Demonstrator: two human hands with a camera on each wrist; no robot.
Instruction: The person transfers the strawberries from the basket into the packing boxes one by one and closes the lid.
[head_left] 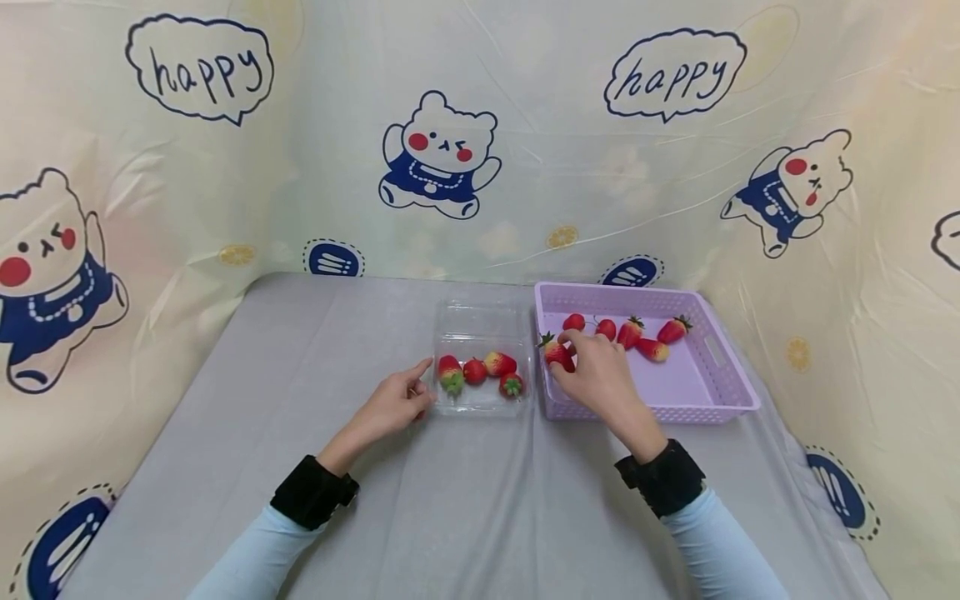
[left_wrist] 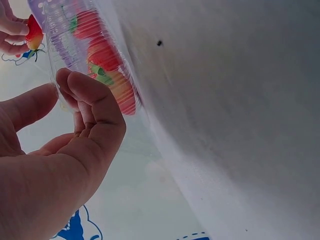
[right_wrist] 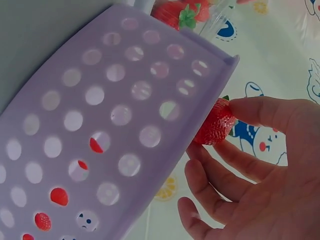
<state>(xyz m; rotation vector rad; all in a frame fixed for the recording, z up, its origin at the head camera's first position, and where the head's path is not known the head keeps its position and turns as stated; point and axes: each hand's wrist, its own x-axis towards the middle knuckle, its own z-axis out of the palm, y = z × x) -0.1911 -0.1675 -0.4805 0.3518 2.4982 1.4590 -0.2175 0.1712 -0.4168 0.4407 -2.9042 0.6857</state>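
My right hand (head_left: 600,371) pinches a red strawberry (head_left: 557,353) with a green leafy top between thumb and fingers. The strawberry is at the left side of a lilac basket (head_left: 712,400), close to its rim. In the right wrist view, the basket's perforated wall (right_wrist: 115,115) hides part of that strawberry (right_wrist: 216,122). My left hand (head_left: 390,404) is at the left edge of a clear plastic box (head_left: 480,404), thumb and index fingertips pinching its thin rim in the left wrist view. Several strawberries (head_left: 500,363) lie inside the box, whose clear lid (head_left: 480,317) is folded back.
The basket also holds more strawberries (head_left: 673,329) and small round red fruits (head_left: 573,322) with thin stems. Box and basket stand side by side on a grey cloth (head_left: 337,333). A printed curtain (head_left: 525,167) rises behind and at both sides.
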